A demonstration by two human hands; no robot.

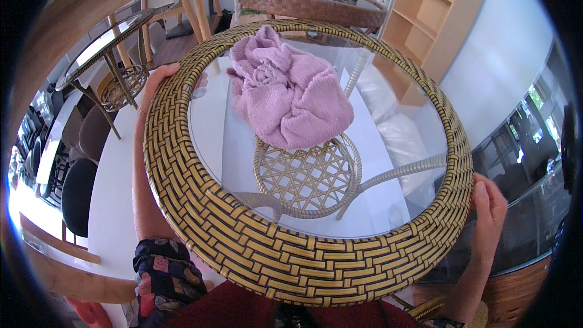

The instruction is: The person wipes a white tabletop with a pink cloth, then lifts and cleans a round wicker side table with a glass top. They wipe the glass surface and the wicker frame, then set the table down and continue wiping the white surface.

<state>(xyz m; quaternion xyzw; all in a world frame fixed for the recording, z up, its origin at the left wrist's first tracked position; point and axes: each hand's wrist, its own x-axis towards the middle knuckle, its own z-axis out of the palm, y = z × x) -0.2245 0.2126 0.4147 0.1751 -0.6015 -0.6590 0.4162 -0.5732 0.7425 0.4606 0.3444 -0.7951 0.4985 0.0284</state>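
A round table with a woven wicker rim [291,255] and a glass top lies before me, held at both sides. My left hand [157,82] grips the rim at the far left, its fingertips partly seen through the glass. At the right edge, my right hand [489,205] is closed around the rim, its fingers partly hidden below. A crumpled pink cloth [291,95] rests on the glass. Through the glass show a round lattice shelf [307,177] and curved wrapped legs.
Below stands a white tabletop [114,182]. A smaller glass-topped wicker table [109,41] is at the left, near dark chairs [79,196]. Behind are a brown woven round table [309,7] and a wooden bookshelf [423,18]. Clear plastic wrapping [401,146] lies below on the right.
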